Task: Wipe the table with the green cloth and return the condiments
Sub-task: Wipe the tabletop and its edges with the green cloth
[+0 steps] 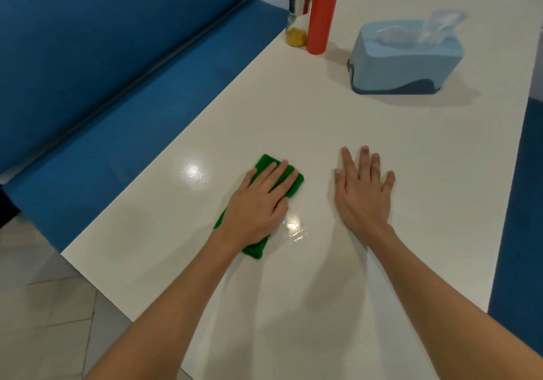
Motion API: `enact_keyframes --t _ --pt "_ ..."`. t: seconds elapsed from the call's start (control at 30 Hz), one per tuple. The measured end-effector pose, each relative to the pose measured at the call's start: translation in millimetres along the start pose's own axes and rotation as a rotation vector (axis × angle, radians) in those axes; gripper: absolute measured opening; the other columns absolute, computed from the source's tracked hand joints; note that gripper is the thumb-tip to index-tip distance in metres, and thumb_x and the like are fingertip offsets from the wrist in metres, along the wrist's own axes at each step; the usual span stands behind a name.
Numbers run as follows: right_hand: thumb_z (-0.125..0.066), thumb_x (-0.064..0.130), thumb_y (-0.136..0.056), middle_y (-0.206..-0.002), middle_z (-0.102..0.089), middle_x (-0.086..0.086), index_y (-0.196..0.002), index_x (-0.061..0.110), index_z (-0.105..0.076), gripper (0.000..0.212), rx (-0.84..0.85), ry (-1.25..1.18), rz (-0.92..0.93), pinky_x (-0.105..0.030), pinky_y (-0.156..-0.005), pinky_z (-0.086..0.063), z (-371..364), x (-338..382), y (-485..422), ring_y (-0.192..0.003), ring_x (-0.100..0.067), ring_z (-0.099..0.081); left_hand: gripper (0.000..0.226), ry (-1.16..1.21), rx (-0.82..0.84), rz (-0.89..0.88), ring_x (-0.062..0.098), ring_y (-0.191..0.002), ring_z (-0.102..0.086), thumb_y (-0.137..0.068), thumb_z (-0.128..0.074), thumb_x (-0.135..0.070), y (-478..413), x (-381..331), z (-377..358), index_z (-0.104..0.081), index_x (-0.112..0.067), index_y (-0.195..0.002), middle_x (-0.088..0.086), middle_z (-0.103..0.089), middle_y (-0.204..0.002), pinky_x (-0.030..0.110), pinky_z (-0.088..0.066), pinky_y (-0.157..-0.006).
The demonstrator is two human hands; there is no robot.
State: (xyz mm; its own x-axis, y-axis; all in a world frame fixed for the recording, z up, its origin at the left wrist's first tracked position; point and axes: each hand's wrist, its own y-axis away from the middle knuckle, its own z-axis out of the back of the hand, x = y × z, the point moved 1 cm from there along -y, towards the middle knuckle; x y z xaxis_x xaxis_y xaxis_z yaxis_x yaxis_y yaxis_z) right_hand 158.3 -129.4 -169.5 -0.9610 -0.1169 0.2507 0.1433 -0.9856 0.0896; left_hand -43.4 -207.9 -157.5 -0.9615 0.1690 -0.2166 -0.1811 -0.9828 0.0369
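My left hand [258, 200] lies flat on the folded green cloth [292, 181], pressing it onto the white table [338, 115]; green shows past the fingertips and under the wrist. A small wet patch [295, 229] glistens just right of that hand. My right hand [363, 190] rests palm down on the bare table, fingers spread, holding nothing. At the table's far left edge stand a red squeeze bottle [321, 16] with a white cap and, touching its left side, a glass shaker [298, 12] with a metal top and yellow seasoning at the bottom.
A light blue tissue box [402, 59] with a tissue sticking out sits at the far right of the table. A blue bench seat [132, 86] runs along the table's left edge. Another blue seat [520, 218] shows on the right. Tiled floor [44, 306] lies at lower left.
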Motion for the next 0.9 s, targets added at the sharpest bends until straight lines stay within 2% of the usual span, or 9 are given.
enact_keyframes --t 0.07,0.17,0.33,0.5,0.6,0.7,0.77,0.83,0.9 --pt "-0.01 0.044 -0.101 -0.161 0.004 -0.003 -0.152 0.035 -0.001 0.053 -0.004 0.007 -0.001 -0.051 -0.115 0.004 -1 0 1 -0.147 -0.023 0.007 0.052 0.008 0.04 -0.05 0.009 -0.146 -0.017 -0.099 -0.027 -0.037 28 24 3 -0.029 -0.032 -0.15 -0.009 -0.021 -0.159 0.035 -0.011 -0.118" --pt "-0.01 0.044 -0.101 -0.161 0.002 -0.004 -0.152 0.034 -0.002 0.053 -0.018 0.027 -0.003 -0.052 -0.115 0.002 -2 2 0 -0.147 -0.024 0.005 0.053 -0.01 0.032 0.045 0.007 -0.147 -0.013 -0.098 -0.024 -0.043 43 68 12 -0.023 -0.039 -0.15 -0.014 -0.015 -0.159 0.036 -0.005 -0.118" --pt "-0.01 0.043 -0.101 -0.161 0.003 -0.005 -0.152 0.033 -0.001 0.053 -0.023 0.038 -0.005 -0.053 -0.115 0.001 -2 3 0 -0.147 -0.025 0.005 0.056 -0.053 -0.062 0.291 0.017 -0.146 -0.016 -0.097 -0.02 -0.041 -6 108 22 -0.023 -0.029 -0.152 -0.001 -0.019 -0.16 0.046 -0.01 -0.116" --pt "-0.009 0.043 -0.101 -0.161 0.003 -0.005 -0.152 0.034 0.0 0.052 -0.022 0.044 -0.008 -0.053 -0.115 0.002 -3 3 -1 -0.147 -0.024 0.006 0.053 -0.068 -0.089 0.513 0.026 -0.145 -0.016 -0.101 -0.022 -0.033 -60 89 17 -0.02 -0.019 -0.152 0.01 -0.017 -0.159 0.052 -0.01 -0.115" --pt "-0.009 0.044 -0.101 -0.161 0.004 -0.004 -0.151 0.035 0.001 0.052 -0.012 0.031 -0.012 -0.052 -0.115 0.004 -3 3 -1 -0.147 -0.023 0.007 0.053 -0.009 -0.117 0.456 0.026 -0.145 -0.018 -0.102 -0.02 -0.036 -59 65 13 -0.023 -0.018 -0.152 0.009 -0.019 -0.159 0.05 -0.012 -0.116" --pt "-0.009 0.044 -0.101 -0.161 0.004 -0.003 -0.151 0.036 0.0 0.052 -0.012 0.028 -0.016 -0.051 -0.115 0.004 -2 3 0 -0.147 -0.022 0.008 0.054 0.031 -0.102 0.231 0.024 -0.144 -0.025 -0.1 -0.021 -0.038 -19 47 6 -0.033 -0.019 -0.149 0.006 -0.026 -0.157 0.045 -0.017 -0.115" --pt "-0.009 0.043 -0.101 -0.161 0.004 -0.003 -0.151 0.035 0.0 0.052 -0.014 0.026 -0.013 -0.051 -0.116 0.004 -2 3 0 -0.147 -0.022 0.007 0.053 0.001 -0.035 0.108 0.016 -0.145 -0.022 -0.1 -0.022 -0.04 21 50 6 -0.032 -0.026 -0.149 -0.002 -0.024 -0.158 0.039 -0.015 -0.116" --pt "-0.01 0.044 -0.101 -0.161 0.002 -0.003 -0.152 0.035 -0.002 0.052 -0.015 0.016 -0.007 -0.051 -0.115 0.004 -2 3 -1 -0.147 -0.022 0.007 0.052 -0.023 0.01 0.096 0.008 -0.145 -0.018 -0.1 -0.022 -0.044 57 69 10 -0.028 -0.033 -0.15 -0.01 -0.018 -0.159 0.036 -0.011 -0.117" --pt "-0.012 0.043 -0.101 -0.161 0.0 -0.004 -0.152 0.034 -0.005 0.052 -0.021 0.01 -0.009 -0.052 -0.115 0.003 -1 3 -1 -0.147 -0.023 0.005 0.053 -0.028 0.008 0.178 0.008 -0.145 -0.017 -0.098 -0.018 -0.049 76 97 19 -0.024 -0.037 -0.15 -0.013 -0.016 -0.159 0.041 -0.01 -0.117"
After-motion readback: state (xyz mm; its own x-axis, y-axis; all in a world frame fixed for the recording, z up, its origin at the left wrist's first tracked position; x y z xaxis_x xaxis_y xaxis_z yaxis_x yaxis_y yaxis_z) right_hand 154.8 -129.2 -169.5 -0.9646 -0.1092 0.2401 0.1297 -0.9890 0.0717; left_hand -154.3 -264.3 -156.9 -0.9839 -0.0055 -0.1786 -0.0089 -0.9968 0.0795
